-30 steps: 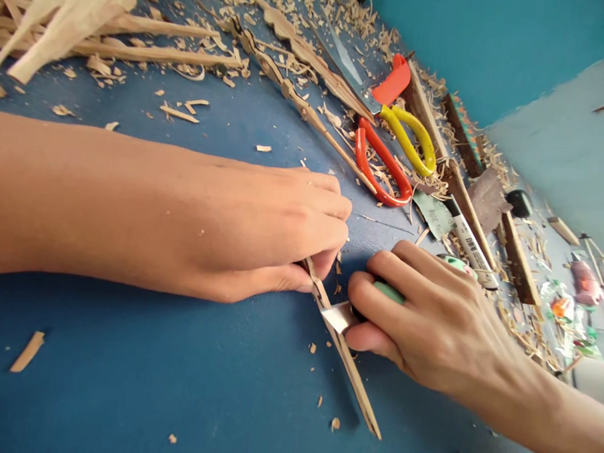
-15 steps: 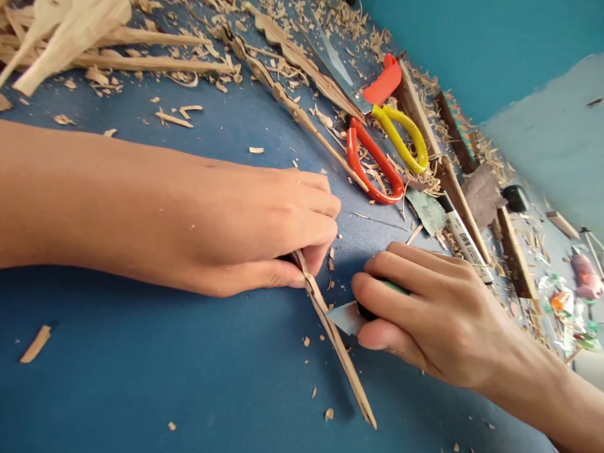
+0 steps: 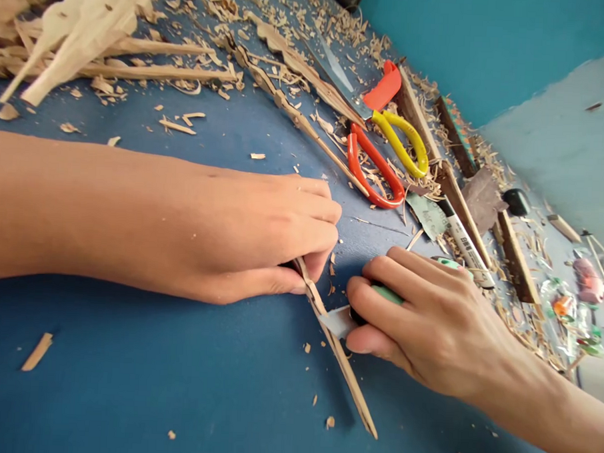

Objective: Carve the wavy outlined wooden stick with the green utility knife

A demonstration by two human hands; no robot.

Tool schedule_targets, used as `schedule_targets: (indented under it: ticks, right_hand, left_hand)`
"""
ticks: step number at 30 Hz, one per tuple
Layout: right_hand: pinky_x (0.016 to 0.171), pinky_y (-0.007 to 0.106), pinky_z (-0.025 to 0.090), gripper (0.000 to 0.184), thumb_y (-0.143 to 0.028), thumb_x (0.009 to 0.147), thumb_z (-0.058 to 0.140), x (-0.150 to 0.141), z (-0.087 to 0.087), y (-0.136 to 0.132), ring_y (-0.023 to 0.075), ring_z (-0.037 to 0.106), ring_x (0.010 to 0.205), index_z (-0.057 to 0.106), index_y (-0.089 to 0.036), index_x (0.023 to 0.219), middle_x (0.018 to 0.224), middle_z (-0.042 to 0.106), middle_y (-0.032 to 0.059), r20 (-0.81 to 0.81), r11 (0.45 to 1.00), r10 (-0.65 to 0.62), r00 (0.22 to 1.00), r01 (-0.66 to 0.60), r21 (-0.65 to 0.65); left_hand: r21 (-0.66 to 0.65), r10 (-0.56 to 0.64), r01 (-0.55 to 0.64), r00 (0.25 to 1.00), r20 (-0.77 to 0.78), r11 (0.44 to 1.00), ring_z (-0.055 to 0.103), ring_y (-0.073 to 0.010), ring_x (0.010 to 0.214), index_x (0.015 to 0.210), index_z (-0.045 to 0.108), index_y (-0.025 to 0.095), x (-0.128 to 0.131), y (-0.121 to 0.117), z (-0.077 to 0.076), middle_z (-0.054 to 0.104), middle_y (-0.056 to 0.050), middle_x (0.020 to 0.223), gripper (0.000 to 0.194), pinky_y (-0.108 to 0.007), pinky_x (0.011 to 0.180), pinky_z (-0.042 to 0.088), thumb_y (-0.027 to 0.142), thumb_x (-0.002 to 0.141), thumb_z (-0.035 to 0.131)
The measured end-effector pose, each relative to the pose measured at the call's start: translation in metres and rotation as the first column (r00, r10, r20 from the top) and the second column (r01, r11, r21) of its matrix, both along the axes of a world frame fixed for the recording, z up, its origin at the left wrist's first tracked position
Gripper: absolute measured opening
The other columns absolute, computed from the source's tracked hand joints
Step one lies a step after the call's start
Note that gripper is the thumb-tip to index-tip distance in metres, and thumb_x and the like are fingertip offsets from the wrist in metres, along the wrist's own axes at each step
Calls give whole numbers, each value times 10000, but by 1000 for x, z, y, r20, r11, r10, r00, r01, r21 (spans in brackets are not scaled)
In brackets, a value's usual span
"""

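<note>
My left hand (image 3: 286,229) is closed round the upper end of a thin carved wooden stick (image 3: 348,372), which slants down to the right over the blue tabletop. The part of the stick inside my fist is hidden. In my right hand (image 3: 418,318) is a carving knife (image 3: 340,320) with a short pale blade and a green and black handle, mostly covered by my fingers. Its blade lies across the stick a little below my left thumb. Small wood chips (image 3: 329,422) are scattered around the stick.
Beyond my hands lie scissors (image 3: 377,166) with red and yellow handles, another carved stick (image 3: 299,119) and a white marker (image 3: 468,250). Carved wooden pieces (image 3: 85,37) are heaped at the upper left. Shavings cover the table's back edge along the teal wall (image 3: 490,48).
My right hand has moved slightly left, bringing the knife blade onto the stick. My left hand keeps its hold. The whole view has shifted a little.
</note>
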State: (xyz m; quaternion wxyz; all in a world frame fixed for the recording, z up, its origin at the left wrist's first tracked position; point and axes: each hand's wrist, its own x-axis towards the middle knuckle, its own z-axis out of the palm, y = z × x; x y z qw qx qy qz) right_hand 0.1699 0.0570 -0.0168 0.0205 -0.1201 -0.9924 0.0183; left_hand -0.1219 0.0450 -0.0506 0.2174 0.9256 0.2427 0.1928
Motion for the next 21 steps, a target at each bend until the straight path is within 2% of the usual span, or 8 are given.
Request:
schedule_targets:
  ticks: [9,16,21]
  right_hand:
    - [627,376,334,507,-510,1214,339,-6,-8,-11,208,404,699,644,-202,950,817,538,26,-16,993,-83,996,84,88]
    - [631,353,378,528,-517,1210,340,2,-2,1,188,419,698,639,-192,921,806,543,22,-52,998,8,999,-12,-63]
    - [608,358,349,468,-511,1203,386,1,2,6,193,410,697,620,-211,930,802,531,11,-8,995,29,1000,-29,-95]
  left_hand:
    - [-62,33,-34,999,-29,997,632,-199,953,1049,736,289,5,1,-3,672,14,1084,241,-319,843,478,351,1123,515]
    - [-24,9,-9,1000,0,1000,634,-191,961,1019,728,280,2,2,-3,664,23,1037,228,-314,867,481,331,1121,531]
    - [-51,13,-13,1000,-10,999,633,-198,948,987,727,272,3,1,1,674,14,1012,252,-308,841,479,298,1120,514]
